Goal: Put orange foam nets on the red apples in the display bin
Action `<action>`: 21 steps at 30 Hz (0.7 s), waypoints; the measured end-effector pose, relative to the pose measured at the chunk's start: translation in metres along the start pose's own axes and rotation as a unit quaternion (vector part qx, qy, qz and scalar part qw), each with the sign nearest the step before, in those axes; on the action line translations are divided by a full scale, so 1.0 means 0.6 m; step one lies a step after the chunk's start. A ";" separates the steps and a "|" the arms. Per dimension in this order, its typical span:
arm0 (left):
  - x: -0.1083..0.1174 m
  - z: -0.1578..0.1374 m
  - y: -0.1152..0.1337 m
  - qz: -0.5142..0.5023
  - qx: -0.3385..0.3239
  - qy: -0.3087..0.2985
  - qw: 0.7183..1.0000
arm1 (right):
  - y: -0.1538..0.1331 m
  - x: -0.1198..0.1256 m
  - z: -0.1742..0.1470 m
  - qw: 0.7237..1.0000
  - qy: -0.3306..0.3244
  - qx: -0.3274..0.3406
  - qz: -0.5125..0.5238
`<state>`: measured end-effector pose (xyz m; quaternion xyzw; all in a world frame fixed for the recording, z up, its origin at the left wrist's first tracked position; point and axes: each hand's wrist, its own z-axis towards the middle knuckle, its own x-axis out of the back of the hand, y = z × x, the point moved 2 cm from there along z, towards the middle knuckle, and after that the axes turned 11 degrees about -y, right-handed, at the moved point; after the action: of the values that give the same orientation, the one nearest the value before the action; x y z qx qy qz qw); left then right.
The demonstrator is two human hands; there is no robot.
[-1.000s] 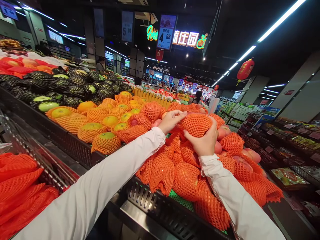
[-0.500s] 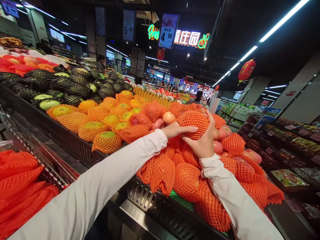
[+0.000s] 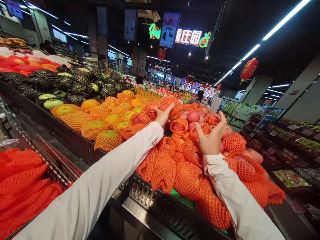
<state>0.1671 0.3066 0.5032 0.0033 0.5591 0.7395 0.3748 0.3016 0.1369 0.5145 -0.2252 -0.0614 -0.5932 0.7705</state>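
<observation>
Above crate (image 3: 160, 204), netted fruit (image 3: 173, 104) held crosswise.

Netted fruit (image 3: 173, 104) now in left grip (image 3: 163, 116) alone.

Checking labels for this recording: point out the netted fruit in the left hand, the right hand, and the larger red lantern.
Netted fruit (image 3: 177, 107): head view, on its net-covered right side.
Right hand (image 3: 212, 138): head view, on its middle.
Larger red lantern (image 3: 249, 69): head view, on its body.

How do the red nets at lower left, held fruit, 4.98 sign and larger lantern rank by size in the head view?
Red nets
Held fruit and 4.98 sign: too close to rank
Larger lantern
</observation>
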 end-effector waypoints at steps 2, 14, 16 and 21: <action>-0.009 -0.008 0.003 -0.002 -0.003 0.037 0.999 | -0.002 0.001 0.000 1.000 -0.003 -0.009 0.002; -0.020 -0.006 0.016 0.007 0.019 -0.043 0.999 | -0.009 0.004 0.002 1.000 -0.023 -0.007 -0.001; -0.020 -0.006 0.013 0.021 0.042 -0.053 0.997 | -0.009 0.005 0.002 1.000 -0.026 -0.010 -0.003; -0.029 -0.015 0.012 0.103 0.007 -0.071 0.992 | -0.013 0.003 0.006 0.991 -0.130 -0.008 0.004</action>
<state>0.1720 0.2888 0.5129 0.1158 0.5330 0.7682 0.3351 0.2954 0.1354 0.5201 -0.3070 -0.1556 -0.5565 0.7562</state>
